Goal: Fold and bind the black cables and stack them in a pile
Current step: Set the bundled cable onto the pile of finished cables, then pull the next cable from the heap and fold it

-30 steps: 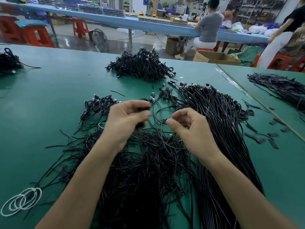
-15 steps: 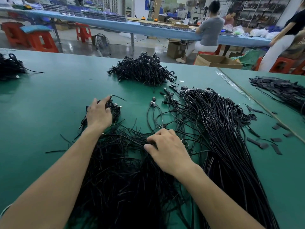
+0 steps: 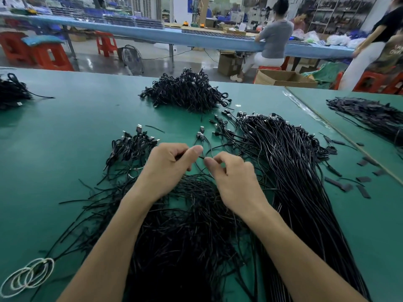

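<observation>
Both grips pinch thin black strand between left hand and right hand; tie or cable unclear. Likely start of fold step. Next: fold, bind, add to pile.

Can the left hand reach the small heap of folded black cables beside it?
Probably yes: the small heap of folded black cables lies just left of the left hand, nothing between, though it pinches a thin black strand.

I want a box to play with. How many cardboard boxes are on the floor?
2 clearly: the far box under the blue table by the seated person, and the open box just beyond the far edge of the green table. Others may be hidden.
</observation>
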Demonstrator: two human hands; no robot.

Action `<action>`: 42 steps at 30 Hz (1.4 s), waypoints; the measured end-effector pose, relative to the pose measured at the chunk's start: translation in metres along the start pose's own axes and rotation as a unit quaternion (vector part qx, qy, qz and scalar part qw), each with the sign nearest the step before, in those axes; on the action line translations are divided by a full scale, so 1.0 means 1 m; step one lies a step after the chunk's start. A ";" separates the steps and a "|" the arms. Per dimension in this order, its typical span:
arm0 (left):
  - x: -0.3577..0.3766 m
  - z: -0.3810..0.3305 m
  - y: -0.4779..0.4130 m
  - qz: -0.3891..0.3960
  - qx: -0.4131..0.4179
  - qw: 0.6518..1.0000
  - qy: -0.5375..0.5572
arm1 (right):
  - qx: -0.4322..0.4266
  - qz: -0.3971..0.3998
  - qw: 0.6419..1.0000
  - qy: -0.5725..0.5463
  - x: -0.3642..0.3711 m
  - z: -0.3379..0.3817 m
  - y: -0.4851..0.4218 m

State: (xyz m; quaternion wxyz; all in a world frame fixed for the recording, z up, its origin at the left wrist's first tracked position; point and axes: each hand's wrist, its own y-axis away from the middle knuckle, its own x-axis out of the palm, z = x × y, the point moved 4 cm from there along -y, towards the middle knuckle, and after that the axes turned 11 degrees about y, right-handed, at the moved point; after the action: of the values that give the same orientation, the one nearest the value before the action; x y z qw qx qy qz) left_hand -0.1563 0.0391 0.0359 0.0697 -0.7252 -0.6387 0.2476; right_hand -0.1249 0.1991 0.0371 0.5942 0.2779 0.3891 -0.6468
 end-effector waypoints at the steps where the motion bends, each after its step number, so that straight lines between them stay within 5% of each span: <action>1: 0.000 -0.006 0.001 -0.009 0.009 1.000 0.026 | 0.021 0.047 0.996 -0.071 0.003 -0.001 0.001; 3: 0.001 -0.016 0.003 0.011 0.015 0.998 0.059 | 0.048 0.110 0.962 -0.246 0.008 0.003 0.005; 6: 0.001 -0.023 0.010 0.148 -0.048 0.986 0.066 | 0.046 0.067 0.909 -0.409 -0.004 0.007 0.002; 8: 0.002 -0.023 0.017 0.269 -0.137 0.951 0.068 | 0.003 0.027 0.918 -0.395 -0.017 0.009 -0.002; 10: 0.001 -0.016 0.022 0.311 -0.200 0.929 0.022 | -0.051 0.032 0.936 -0.347 -0.024 0.012 -0.002; 13: -0.007 -0.007 0.015 0.226 -0.180 0.952 -0.107 | -0.083 0.090 0.944 -0.307 -0.025 0.015 0.007; 17: -0.020 -0.017 0.009 -0.004 -0.061 0.993 -0.099 | -0.019 0.085 0.964 -0.253 -0.024 0.001 0.011; 19: -0.019 -0.026 0.010 -0.049 0.006 0.995 -0.089 | -0.017 0.119 0.972 -0.203 -0.018 0.000 0.012; 23: -0.009 -0.038 0.014 0.019 0.080 0.991 -0.109 | -0.046 0.096 0.984 -0.143 -0.011 0.004 0.014; 28: 0.010 -0.035 0.017 0.095 0.029 0.992 -0.078 | -0.060 0.033 0.982 -0.176 -0.024 0.003 0.010; 32: 0.024 -0.036 0.020 0.105 0.021 0.981 -0.162 | -0.088 -0.022 0.981 -0.170 -0.037 0.002 0.009; 37: 0.010 -0.037 0.018 0.031 -0.023 0.977 -0.212 | -0.017 0.104 0.981 -0.161 -0.025 -0.016 0.017; 40: 0.014 -0.035 0.019 0.075 -0.019 0.959 -0.274 | -0.041 0.084 0.988 -0.119 -0.026 -0.013 0.018; 42: 0.021 -0.038 0.021 0.088 -0.006 0.980 -0.177 | -0.073 0.051 0.988 -0.127 -0.031 -0.004 0.016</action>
State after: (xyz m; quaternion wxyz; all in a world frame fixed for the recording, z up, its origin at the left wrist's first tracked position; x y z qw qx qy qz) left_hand -0.1195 0.0641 0.0548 -0.0708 -0.7234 -0.5760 0.3740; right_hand -0.1055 0.2200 0.0576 0.6893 0.1690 0.3424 -0.6157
